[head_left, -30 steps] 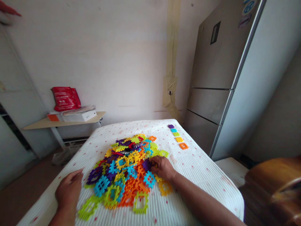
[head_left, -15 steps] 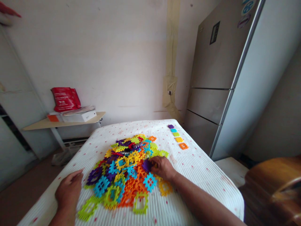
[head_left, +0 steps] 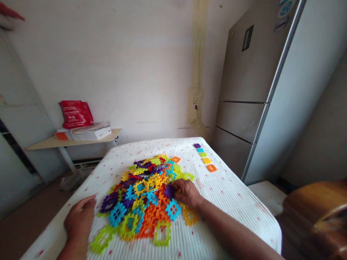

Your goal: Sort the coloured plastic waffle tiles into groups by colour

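Note:
A heap of plastic interlocking building pieces [head_left: 146, 187] in purple, yellow, orange, blue and green lies on the table. At its right side my right hand [head_left: 187, 193] is closed with its fingertips on a purple interlocking piece [head_left: 170, 190]. My left hand [head_left: 80, 217] rests on the cloth to the left of the heap, holding nothing, its fingers loosely stretched out and partly hidden. Nearest to it are a green frame piece [head_left: 95, 247] and a blue window-shaped piece [head_left: 117, 213]. A yellow piece [head_left: 191, 215] lies under my right wrist.
Along the right edge of the white quilted cloth [head_left: 230, 202] runs a row of single pieces, from a purple one [head_left: 197, 145] to an orange one [head_left: 211, 168]. A tall refrigerator [head_left: 241, 90] stands at the right. A side table [head_left: 43, 143] bears a red bag [head_left: 76, 115].
Hardly anything differs. My right hand stays at the purple piece with only a tiny shift, and my left hand keeps its place.

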`<state>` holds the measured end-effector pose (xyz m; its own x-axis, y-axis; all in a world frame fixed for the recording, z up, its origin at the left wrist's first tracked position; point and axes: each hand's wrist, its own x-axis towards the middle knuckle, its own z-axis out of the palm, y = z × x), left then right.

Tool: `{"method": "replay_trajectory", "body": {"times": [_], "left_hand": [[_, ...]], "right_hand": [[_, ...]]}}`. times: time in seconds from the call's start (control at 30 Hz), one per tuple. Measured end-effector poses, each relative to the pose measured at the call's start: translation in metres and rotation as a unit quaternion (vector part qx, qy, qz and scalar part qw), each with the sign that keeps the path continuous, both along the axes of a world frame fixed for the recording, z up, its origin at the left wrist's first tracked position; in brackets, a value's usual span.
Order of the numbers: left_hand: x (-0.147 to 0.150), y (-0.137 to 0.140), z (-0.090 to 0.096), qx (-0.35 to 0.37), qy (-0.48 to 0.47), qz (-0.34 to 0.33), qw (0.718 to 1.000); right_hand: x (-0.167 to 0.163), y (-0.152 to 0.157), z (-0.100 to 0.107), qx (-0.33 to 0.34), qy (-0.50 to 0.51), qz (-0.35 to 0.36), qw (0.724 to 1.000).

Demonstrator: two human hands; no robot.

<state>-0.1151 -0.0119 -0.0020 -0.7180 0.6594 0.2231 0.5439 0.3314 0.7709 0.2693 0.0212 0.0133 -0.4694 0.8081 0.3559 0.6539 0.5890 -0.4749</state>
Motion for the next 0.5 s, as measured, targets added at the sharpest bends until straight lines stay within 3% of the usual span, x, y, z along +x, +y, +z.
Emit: {"method": "replay_trajectory", "body": {"times": [0.5], "left_hand": [[0.0010, 0.0001, 0.0025, -0.005, 0.009, 0.000, 1.000]], "right_hand": [[0.0003, 0.0007, -0.0034, 0.012, 0.003, 0.027, 1.000]]}}
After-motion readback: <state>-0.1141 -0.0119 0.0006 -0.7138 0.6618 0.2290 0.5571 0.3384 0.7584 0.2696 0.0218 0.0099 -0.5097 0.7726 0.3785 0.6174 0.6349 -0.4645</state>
